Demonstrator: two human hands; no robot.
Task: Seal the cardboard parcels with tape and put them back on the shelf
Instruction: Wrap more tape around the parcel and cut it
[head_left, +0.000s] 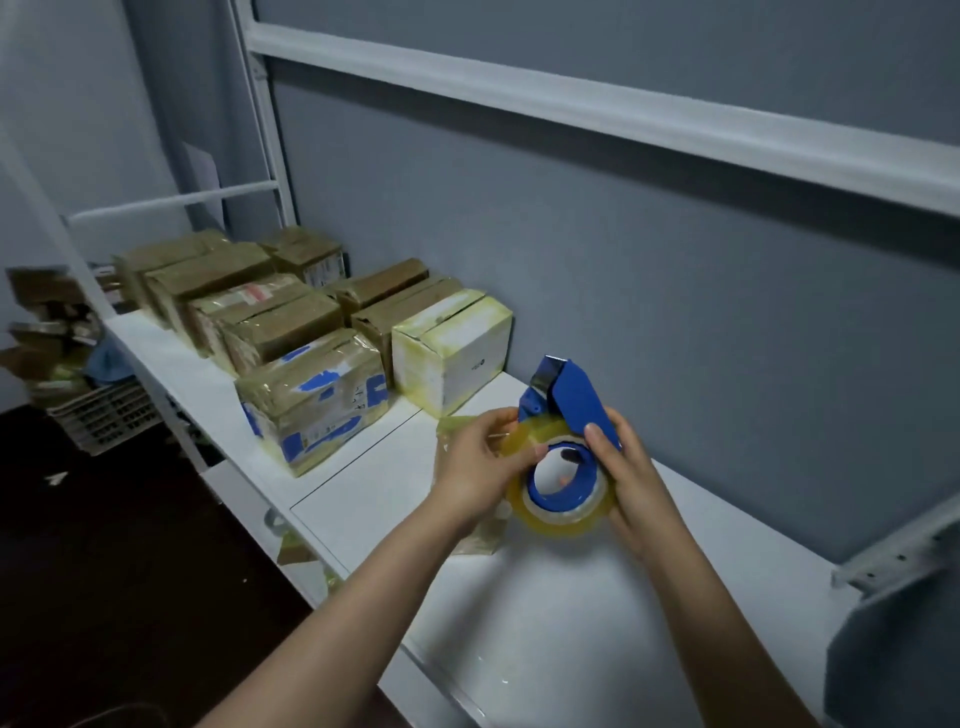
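Both hands work up close: left hand (483, 462) pinches the clear tape roll (563, 512), right hand (631, 478) grips the blue tape dispenser (574, 397) over the white shelf (571, 623). Taped cardboard parcels (311, 402) sit further left on it, labels too blurry to read.

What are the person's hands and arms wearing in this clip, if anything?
Nothing is worn that shows. The left hand and right hand are bare: no gloves, rings or bandages. The left forearm and right forearm are bare too, with no sleeve, watch or bracelet up to the frame's edge.
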